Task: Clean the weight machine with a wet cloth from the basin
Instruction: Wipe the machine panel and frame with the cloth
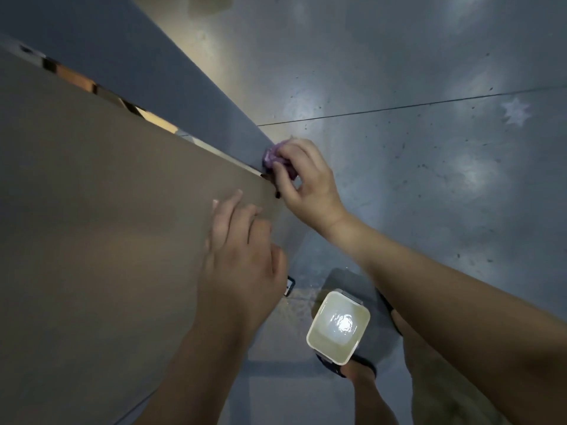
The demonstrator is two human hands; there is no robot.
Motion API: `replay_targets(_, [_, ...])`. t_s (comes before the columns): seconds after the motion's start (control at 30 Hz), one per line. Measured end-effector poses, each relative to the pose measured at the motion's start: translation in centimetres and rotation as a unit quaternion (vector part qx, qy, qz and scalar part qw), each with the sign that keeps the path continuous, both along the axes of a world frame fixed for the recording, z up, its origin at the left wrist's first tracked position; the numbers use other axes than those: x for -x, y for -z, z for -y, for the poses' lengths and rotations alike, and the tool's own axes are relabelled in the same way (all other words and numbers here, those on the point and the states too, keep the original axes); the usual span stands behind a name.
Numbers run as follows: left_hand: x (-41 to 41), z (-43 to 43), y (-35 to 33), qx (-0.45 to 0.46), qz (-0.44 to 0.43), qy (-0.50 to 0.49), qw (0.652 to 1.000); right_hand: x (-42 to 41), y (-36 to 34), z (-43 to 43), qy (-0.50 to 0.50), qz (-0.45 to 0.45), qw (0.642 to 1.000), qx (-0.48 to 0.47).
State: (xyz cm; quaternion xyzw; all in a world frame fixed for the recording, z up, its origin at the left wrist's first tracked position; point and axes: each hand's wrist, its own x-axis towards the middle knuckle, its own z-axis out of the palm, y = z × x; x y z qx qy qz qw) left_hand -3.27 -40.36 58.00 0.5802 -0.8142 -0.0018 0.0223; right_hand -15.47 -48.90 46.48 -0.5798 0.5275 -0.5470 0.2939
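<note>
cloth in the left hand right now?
No, the right hand grips the purple cloth at the edge of the tan panel, and the left hand rests flat on that panel.

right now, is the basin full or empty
Partly full: the basin holds pale liquid with a rippled glint, its surface below the rim.

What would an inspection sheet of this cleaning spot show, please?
Surface: flat tan machine panel slanting across the left.
Job's things: purple cloth at the panel's far corner; pale basin on the floor, holding water.
Clutter: small dark item by the panel's edge, unclear.
Grippers: right hand grips the cloth; left hand rests flat on the panel.
Cables: nothing seen.
Surroundings: grey floor, wet patch beside the basin; sandalled foot next to it.
</note>
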Motion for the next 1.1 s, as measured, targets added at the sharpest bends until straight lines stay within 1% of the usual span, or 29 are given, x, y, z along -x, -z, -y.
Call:
replay_targets(0.1, [-0.2,-0.3,1.6,-0.026,0.000,-0.001,1.000,0.6,3.8,-0.4,0.010,-0.015,0.992,-0.124])
replay_targets(0.13, [-0.1,-0.4,2.2,-0.035,-0.002,-0.004,0.999,0.6,3.9,-0.5,0.009,-0.013,0.990,-0.137])
replay_targets(0.2, [0.1,-0.4,3.5,-0.048,0.005,-0.017,0.999,0.6,2.5,-0.3,0.001,0.014,0.994,-0.109])
replay_targets(0.23, [0.2,-0.4,4.2,-0.052,0.013,-0.025,0.998,0.5,1.6,-0.1,-0.011,0.030,0.997,-0.071])
replay_targets(0.3, [0.3,-0.3,5.6,-0.056,0.028,-0.033,0.998,0.5,1.2,0.2,-0.036,0.027,0.999,0.004])
replay_targets(0.33, [0.3,-0.3,6.3,-0.057,0.036,-0.033,0.997,0.6,2.2,0.3,-0.041,0.016,0.999,0.007])
replay_targets(0.37, [0.3,-0.3,6.8,-0.062,0.042,-0.034,0.997,0.8,3.8,0.4,-0.034,0.005,0.999,-0.014])
replay_targets(0.47, [0.1,-0.3,8.2,-0.072,0.055,-0.041,0.995,1.3,9.4,0.1,-0.013,-0.010,0.990,-0.138])
replay_targets(0.53, [0.1,-0.2,9.2,-0.075,0.053,-0.046,0.995,1.0,10.4,-0.2,-0.001,-0.006,0.982,-0.188])
replay_targets(0.6, [0.1,0.1,10.1,-0.079,0.033,-0.059,0.995,0.3,9.2,-0.2,0.012,0.036,0.985,-0.169])
replay_targets(0.67, [0.1,0.6,10.9,-0.078,0.009,-0.066,0.995,-0.2,7.5,-0.4,-0.005,0.076,0.993,-0.095])
replay_targets(0.7, [0.2,0.8,11.3,-0.075,0.001,-0.067,0.995,-0.2,7.4,-0.4,-0.019,0.076,0.995,-0.063])
replay_targets(0.73, [0.3,0.9,11.7,-0.074,-0.005,-0.067,0.995,-0.1,8.0,-0.3,-0.027,0.066,0.996,-0.054])
replay_targets(0.8, [0.6,0.9,12.2,-0.076,-0.010,-0.070,0.995,0.2,11.1,0.0,-0.005,0.039,0.994,-0.102])
replay_targets(0.87, [1.0,0.8,12.5,-0.078,-0.001,-0.065,0.995,0.4,13.8,-0.1,0.011,0.026,0.982,-0.189])
replay_targets(0.9, [1.1,0.7,12.7,-0.080,0.010,-0.058,0.995,0.4,14.4,-0.2,0.012,0.024,0.976,-0.215])
replay_targets(0.93, [1.3,0.6,13.0,-0.081,0.023,-0.049,0.995,0.4,14.2,-0.2,0.015,0.024,0.975,-0.221])
replay_targets(1.0, [1.6,0.5,13.8,-0.079,0.043,-0.030,0.996,0.3,12.5,-0.2,0.020,0.057,0.980,-0.188])
replay_targets(1.03, [1.8,0.5,14.2,-0.076,0.052,-0.024,0.995,0.2,11.6,-0.2,0.018,0.071,0.986,-0.149])
replay_targets(1.07, [1.8,0.6,14.6,-0.074,0.062,-0.021,0.995,0.1,11.4,-0.2,0.012,0.066,0.992,-0.108])
replay_targets(1.1, [1.9,0.5,15.0,-0.073,0.074,-0.020,0.994,0.0,11.8,-0.1,0.002,0.057,0.994,-0.091])
